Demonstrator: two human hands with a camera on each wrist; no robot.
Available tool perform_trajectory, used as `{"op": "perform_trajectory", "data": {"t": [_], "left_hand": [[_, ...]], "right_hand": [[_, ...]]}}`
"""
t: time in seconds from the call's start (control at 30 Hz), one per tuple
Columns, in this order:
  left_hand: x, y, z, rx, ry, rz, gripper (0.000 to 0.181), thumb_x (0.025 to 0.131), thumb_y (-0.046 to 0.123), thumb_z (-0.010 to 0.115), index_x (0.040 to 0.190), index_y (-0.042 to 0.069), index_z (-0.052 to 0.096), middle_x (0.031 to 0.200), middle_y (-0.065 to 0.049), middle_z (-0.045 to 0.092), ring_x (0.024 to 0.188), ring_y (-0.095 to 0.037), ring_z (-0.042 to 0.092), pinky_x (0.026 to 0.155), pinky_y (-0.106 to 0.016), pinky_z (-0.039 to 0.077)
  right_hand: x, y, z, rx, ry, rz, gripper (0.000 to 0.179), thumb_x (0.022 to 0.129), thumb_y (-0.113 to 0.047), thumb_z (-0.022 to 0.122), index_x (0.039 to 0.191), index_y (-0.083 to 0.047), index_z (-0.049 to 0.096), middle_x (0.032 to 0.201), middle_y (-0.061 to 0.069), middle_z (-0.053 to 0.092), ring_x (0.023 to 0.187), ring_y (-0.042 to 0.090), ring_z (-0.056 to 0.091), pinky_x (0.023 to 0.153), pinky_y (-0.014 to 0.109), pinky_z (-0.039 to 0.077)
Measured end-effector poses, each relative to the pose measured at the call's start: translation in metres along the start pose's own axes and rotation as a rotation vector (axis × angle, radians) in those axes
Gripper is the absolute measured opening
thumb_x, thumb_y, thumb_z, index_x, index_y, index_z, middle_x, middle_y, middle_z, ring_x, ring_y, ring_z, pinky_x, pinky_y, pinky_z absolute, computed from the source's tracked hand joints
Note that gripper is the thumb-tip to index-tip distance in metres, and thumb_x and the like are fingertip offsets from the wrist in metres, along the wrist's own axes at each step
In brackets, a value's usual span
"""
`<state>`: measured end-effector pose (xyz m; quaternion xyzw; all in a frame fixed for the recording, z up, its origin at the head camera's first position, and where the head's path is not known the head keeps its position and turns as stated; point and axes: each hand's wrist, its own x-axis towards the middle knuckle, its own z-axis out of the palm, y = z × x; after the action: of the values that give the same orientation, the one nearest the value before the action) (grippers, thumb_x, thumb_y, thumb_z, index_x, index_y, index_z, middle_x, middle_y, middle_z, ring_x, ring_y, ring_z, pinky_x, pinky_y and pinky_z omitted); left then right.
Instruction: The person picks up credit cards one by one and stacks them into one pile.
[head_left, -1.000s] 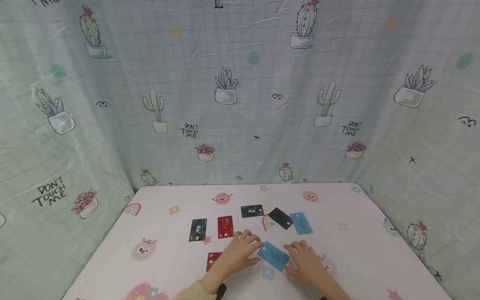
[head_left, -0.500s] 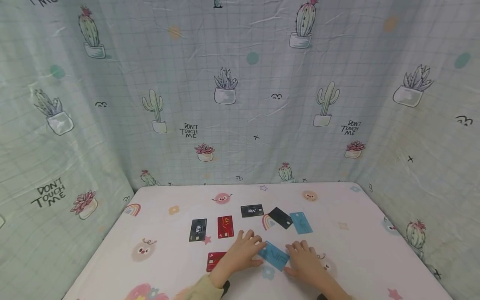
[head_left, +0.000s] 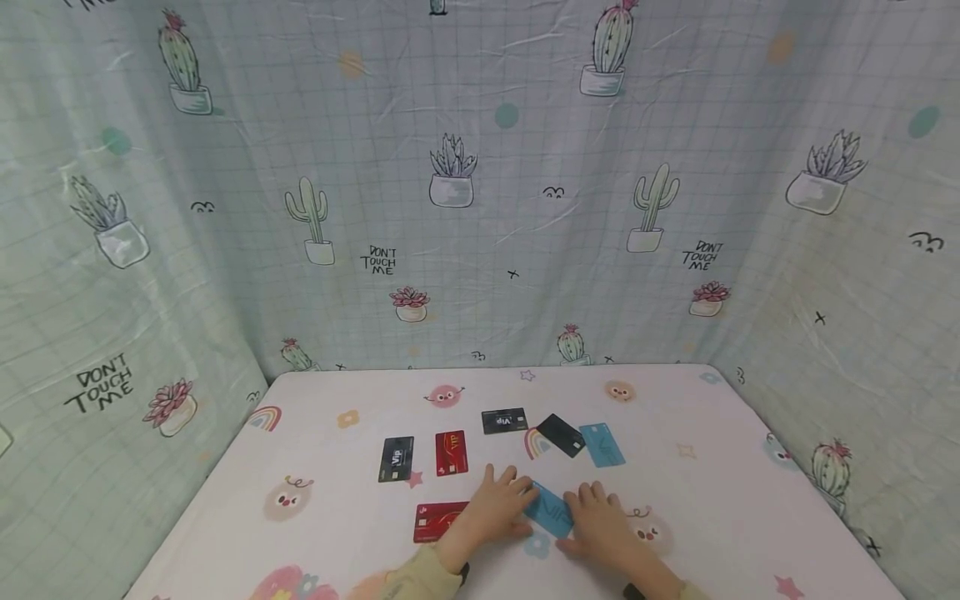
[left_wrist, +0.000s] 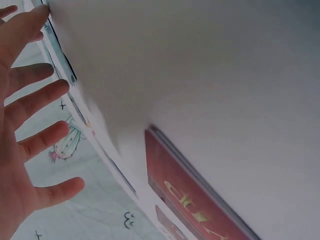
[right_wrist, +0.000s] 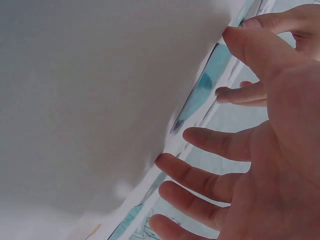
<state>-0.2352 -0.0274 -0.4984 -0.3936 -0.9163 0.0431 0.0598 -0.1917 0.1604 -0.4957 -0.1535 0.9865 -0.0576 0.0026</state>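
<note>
Blue against a white patterned table [head_left: 720,533], a VIP card [head_left: 551,510] lies between a person's two hands. The left hand [head_left: 491,507] partly covers its left end, while the right hand [head_left: 602,525] borders its right end. Fingers on both hands are spread apart; whether every tip touches the card cannot be told. Partly hidden by the left wrist is a red card [head_left: 435,522]. Farther back lie a black card [head_left: 396,459], a second red card [head_left: 452,452], another black card [head_left: 504,421], and a plain dark card [head_left: 561,436] just beside a second blue card [head_left: 602,445].
</note>
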Motion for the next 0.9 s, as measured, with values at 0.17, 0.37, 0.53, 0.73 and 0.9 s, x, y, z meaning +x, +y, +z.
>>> {"op": "perform_trajectory", "data": {"t": [0.17, 0.37, 0.53, 0.73, 0.9], "left_hand": [[0.001, 0.003, -0.002, 0.005, 0.001, -0.005, 0.055, 0.074, 0.047, 0.065, 0.122, 0.026, 0.052, 0.119, 0.009, 0.055, 0.108, -0.014, 0.047, 0.092, -0.05, 0.041], [0.004, 0.008, -0.003, 0.027, -0.003, -0.014, 0.054, 0.071, 0.046, 0.067, 0.119, 0.027, 0.054, 0.116, 0.009, 0.056, 0.107, -0.014, 0.048, 0.091, -0.048, 0.042], [0.007, 0.013, -0.005, 0.074, 0.0, -0.03, 0.057, 0.068, 0.046, 0.069, 0.12, 0.029, 0.053, 0.118, 0.009, 0.055, 0.113, -0.015, 0.047, 0.093, -0.047, 0.041], [0.009, 0.012, -0.005, 0.094, -0.007, -0.04, 0.061, 0.066, 0.049, 0.068, 0.121, 0.03, 0.051, 0.121, 0.009, 0.053, 0.115, -0.015, 0.045, 0.094, -0.045, 0.04], [0.012, 0.009, -0.001, 0.084, -0.02, -0.039, 0.061, 0.066, 0.05, 0.068, 0.12, 0.029, 0.051, 0.124, 0.009, 0.052, 0.118, -0.015, 0.044, 0.095, -0.045, 0.039]], "right_hand": [[0.003, -0.001, 0.0, -0.015, -0.002, -0.008, 0.064, 0.066, -0.049, 0.07, 0.105, -0.001, 0.054, 0.096, 0.016, 0.052, 0.086, 0.026, 0.043, 0.074, 0.048, 0.04], [0.004, -0.001, 0.001, -0.038, 0.018, -0.022, 0.062, 0.066, -0.049, 0.07, 0.101, -0.002, 0.054, 0.093, 0.015, 0.051, 0.083, 0.026, 0.043, 0.071, 0.046, 0.04], [0.006, -0.003, 0.002, -0.032, 0.012, 0.002, 0.063, 0.063, -0.048, 0.071, 0.102, -0.002, 0.053, 0.095, 0.016, 0.051, 0.085, 0.027, 0.043, 0.073, 0.048, 0.041], [0.008, -0.004, 0.004, -0.011, 0.016, 0.01, 0.064, 0.062, -0.047, 0.072, 0.103, -0.002, 0.051, 0.093, 0.015, 0.048, 0.083, 0.026, 0.041, 0.071, 0.048, 0.04], [0.012, -0.001, 0.006, 0.014, 0.003, 0.023, 0.065, 0.06, -0.047, 0.074, 0.102, -0.003, 0.05, 0.089, 0.013, 0.045, 0.082, 0.025, 0.038, 0.068, 0.045, 0.039]]}}
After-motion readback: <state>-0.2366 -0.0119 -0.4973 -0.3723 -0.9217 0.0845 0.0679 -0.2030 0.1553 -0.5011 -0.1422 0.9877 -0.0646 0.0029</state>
